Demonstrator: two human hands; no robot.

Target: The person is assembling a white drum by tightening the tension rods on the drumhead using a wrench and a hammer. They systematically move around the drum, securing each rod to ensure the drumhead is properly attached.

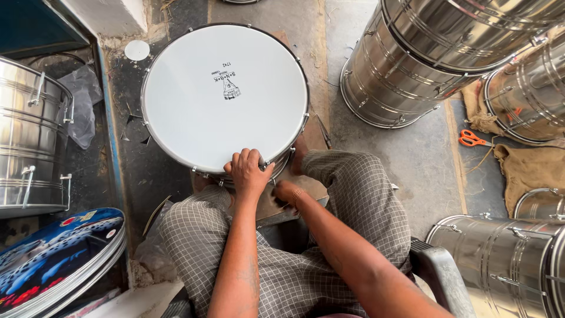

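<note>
Person sits w/ a drum [225,97] upright on the floor between the knees, white skin facing up. Left hand [247,171] lies over the near rim, fingers curled down onto the metal hoop, gripping it. Right hand [287,193] is lower, just beside the drum's near side under the rim; fingers tucked out of sight, can't tell their state. Steel drum shells [424,59] stand to the right, orange scissors [472,139] on the floor near them.
</note>
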